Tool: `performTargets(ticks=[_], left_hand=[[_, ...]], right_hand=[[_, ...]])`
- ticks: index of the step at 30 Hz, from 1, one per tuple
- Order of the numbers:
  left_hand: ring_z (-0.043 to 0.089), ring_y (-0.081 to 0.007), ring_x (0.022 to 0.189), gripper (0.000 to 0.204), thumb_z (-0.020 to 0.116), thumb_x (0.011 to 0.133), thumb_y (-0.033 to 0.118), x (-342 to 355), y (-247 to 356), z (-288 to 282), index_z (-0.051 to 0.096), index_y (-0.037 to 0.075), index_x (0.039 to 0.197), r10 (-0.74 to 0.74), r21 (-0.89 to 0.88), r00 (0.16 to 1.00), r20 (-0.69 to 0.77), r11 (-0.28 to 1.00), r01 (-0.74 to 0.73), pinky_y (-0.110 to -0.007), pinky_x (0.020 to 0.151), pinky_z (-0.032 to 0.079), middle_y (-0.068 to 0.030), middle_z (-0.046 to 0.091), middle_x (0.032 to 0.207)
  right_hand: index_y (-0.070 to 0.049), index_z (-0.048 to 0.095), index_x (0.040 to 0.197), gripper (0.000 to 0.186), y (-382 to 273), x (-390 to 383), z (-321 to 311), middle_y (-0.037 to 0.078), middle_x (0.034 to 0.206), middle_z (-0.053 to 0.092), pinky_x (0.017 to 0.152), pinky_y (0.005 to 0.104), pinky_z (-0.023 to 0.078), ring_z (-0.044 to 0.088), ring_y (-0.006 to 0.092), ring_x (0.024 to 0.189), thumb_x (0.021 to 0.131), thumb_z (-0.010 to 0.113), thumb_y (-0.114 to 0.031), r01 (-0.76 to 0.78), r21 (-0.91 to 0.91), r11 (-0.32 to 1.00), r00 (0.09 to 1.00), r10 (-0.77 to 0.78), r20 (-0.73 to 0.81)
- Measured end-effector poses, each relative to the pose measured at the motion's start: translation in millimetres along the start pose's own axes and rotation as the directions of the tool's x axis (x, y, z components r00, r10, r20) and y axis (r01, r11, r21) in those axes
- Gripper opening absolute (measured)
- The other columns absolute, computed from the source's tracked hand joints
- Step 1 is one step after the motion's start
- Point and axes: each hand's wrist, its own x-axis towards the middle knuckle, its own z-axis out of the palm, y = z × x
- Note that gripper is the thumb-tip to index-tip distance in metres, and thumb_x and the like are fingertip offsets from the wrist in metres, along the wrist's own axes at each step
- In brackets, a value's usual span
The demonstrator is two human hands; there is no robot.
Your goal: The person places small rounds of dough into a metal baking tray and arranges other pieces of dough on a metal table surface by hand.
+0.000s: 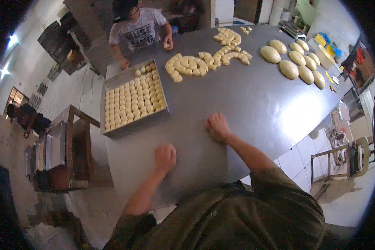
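Observation:
My left hand (166,158) rests on the grey metal tabletop (196,158), its fingers curled down. Farther forward and to the right, my right hand (218,127) is closed against the same surface. Whatever either hand covers is hidden beneath the fingers. Left of them, a metal tray (137,123) holds rows of round dough balls (133,98). Beyond my hands, cut dough pieces (189,66) lie in curved strips. Several large smooth dough lumps (296,58) sit at the far right.
Across the table a person (139,29) stands by the tray, a dough piece in one hand. A scale (292,30) and a pale tub (325,57) stand at the far right. A wooden rack (73,146) is on the left, and another person (27,116) is behind it.

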Motion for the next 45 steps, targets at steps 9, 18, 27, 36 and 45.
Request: performTargets(ticks=[9,18,27,36,45], left_hand=[[0.06,-0.042,0.091,0.017,0.06,0.098,0.019,22,-39,11,0.063,0.004,0.104,-0.09,0.05,0.99,-0.107,0.994,0.096,-0.056,0.079,0.045,-0.0211,0.062,0.099],[0.056,-0.0409,0.12,0.036,0.062,0.1,0.024,-45,-34,-40,0.062,0.001,0.128,-0.229,-0.152,0.969,-0.093,0.965,0.213,-0.048,0.106,0.042,-0.0211,0.064,0.118],[0.049,-0.0431,0.136,0.056,0.039,0.11,0.046,28,-150,-36,0.054,0.008,0.148,-0.772,-0.192,0.532,-0.347,0.614,0.766,-0.059,0.114,0.035,-0.0193,0.047,0.155],[0.037,-0.0459,0.148,0.078,0.05,0.102,0.051,29,-114,-35,0.037,0.003,0.16,-0.612,0.388,0.749,-0.255,0.645,0.659,-0.067,0.121,0.021,-0.027,0.033,0.165],[0.036,-0.0463,0.145,0.089,0.054,0.097,0.054,50,-110,-48,0.03,-0.002,0.162,-0.663,0.405,0.74,-0.111,0.65,0.643,-0.069,0.122,0.019,-0.0304,0.024,0.167]], right_hand=[[-0.008,0.068,0.119,0.032,11,-6,-38,0.017,0.115,0.063,0.109,0.0515,0.043,0.059,0.0363,0.117,0.101,0.06,-0.033,-0.056,-0.024,0.998,0.996,0.057,0.065],[-0.009,0.07,0.11,0.023,23,-33,-36,0.015,0.118,0.065,0.104,0.0492,0.048,0.058,0.0371,0.117,0.093,0.071,-0.025,0.12,-0.17,0.978,0.992,-0.126,-0.023],[-0.008,0.076,0.098,0.031,-110,-16,-49,0.016,0.092,0.077,0.076,0.0457,0.058,0.073,0.0325,0.084,0.089,0.078,-0.037,-0.239,0.543,0.805,0.97,0.226,0.092],[-0.011,0.077,0.117,0.049,-230,155,-58,0.008,0.102,0.073,0.081,0.0407,0.056,0.07,0.0236,0.091,0.084,0.083,-0.046,-0.214,0.737,0.641,0.657,-0.464,0.594],[-0.005,0.061,0.142,0.051,-113,531,27,0.018,0.146,0.058,0.115,0.0627,0.042,0.056,0.0332,0.134,0.101,0.07,-0.035,-0.246,0.915,0.321,0.926,-0.201,0.32]])
